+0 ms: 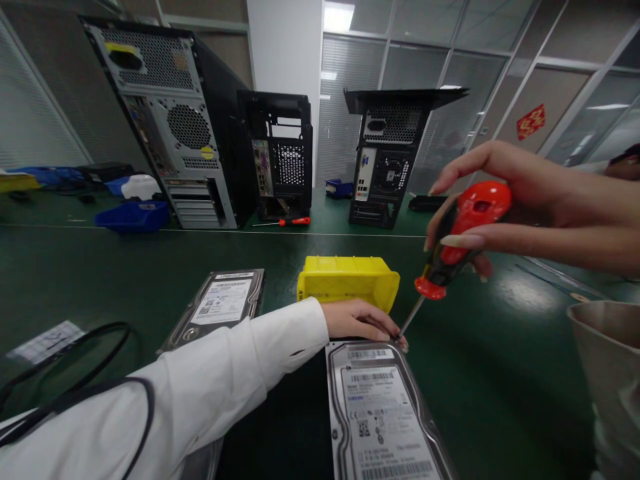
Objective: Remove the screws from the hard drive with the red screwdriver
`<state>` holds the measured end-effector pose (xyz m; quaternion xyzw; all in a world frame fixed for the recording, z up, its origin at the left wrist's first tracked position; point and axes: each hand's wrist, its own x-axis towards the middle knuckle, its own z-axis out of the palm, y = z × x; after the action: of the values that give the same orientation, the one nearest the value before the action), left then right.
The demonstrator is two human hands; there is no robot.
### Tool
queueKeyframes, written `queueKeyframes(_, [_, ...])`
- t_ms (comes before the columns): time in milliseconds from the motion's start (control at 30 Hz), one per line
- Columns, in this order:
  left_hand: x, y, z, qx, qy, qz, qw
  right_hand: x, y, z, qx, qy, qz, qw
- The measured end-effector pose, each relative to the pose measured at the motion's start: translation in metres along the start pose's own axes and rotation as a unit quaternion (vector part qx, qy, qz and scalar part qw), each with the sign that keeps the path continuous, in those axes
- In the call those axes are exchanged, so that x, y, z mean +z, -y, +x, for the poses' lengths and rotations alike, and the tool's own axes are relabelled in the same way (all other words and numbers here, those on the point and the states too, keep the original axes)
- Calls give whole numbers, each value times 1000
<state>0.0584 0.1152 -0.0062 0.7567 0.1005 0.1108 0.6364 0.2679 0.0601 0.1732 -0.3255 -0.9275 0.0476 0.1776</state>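
Observation:
My right hand (pixel 530 207) is closed round the red and black handle of a screwdriver (pixel 463 233), held tilted with its shaft running down to the left. The tip meets the far edge of a hard drive (pixel 380 413) lying label-up near me. My left hand (pixel 363 319), in a white sleeve, rests at that far edge with its fingers curled and pinched beside the tip. What those fingers pinch is too small to name. A second hard drive (pixel 223 307) lies to the left.
A yellow plastic bin (pixel 347 280) sits just behind my left hand. Three open computer cases (pixel 180 127) (pixel 280 153) (pixel 390 160) stand at the back of the green bench, with another red screwdriver (pixel 293 221) and a blue bin (pixel 133 217). Black cable (pixel 75 347) loops at the left.

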Motion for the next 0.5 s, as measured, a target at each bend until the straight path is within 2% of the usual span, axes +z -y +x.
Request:
queueKeyframes(67, [0, 0, 0, 1, 1, 1, 1000, 2, 1, 5, -15, -2, -4, 1000])
queueKeyframes(233, [0, 1, 1, 2, 7, 0, 1000, 4, 2, 14, 9, -17, -2, 1000])
queueKeyframes(333, [0, 0, 0, -2, 4, 2, 1000, 2, 4, 14, 1, -30, -2, 1000])
queueKeyframes(400, [0, -2, 0, -5, 6, 7, 1000, 0, 7, 12, -7, -60, -8, 998])
queueKeyframes(500, [0, -3, -1, -9, 12, 16, 1000, 1, 15, 10, 20, -149, -18, 988])
